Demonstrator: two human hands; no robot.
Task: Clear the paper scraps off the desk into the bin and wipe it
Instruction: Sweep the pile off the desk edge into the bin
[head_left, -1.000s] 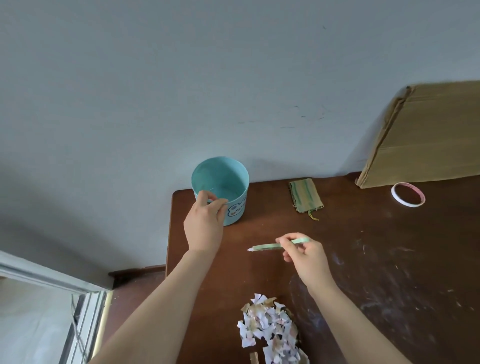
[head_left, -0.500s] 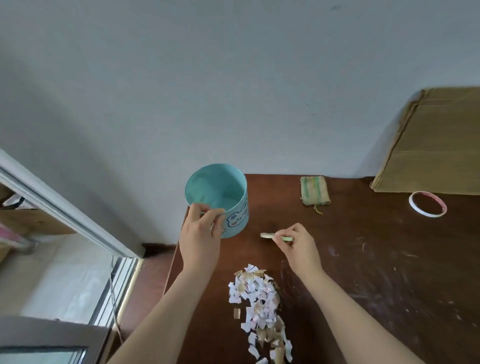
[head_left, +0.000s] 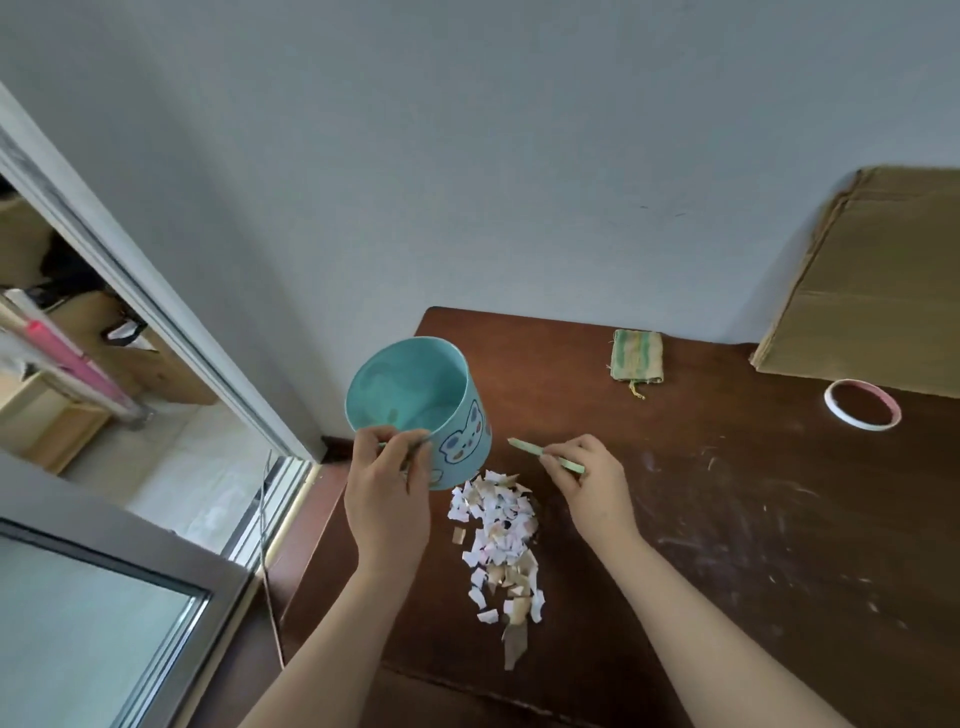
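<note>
All the paper scraps (head_left: 498, 540) lie heaped on the tabletop (head_left: 727, 545) just beside the bin (head_left: 415, 410), whose rim the left hand (head_left: 387, 493) grips while the right hand (head_left: 592, 483) pinches a green stick (head_left: 524, 448), so binning and wiping both seem left to do.

I can read no words, numbers or brand marks anywhere here. The teal bin (head_left: 415, 395) carries only a printed cartoon animal face (head_left: 465, 441) on its outer side, without lettering. The tape ring (head_left: 830, 404), well right of the bin, shows no legible print.
</note>
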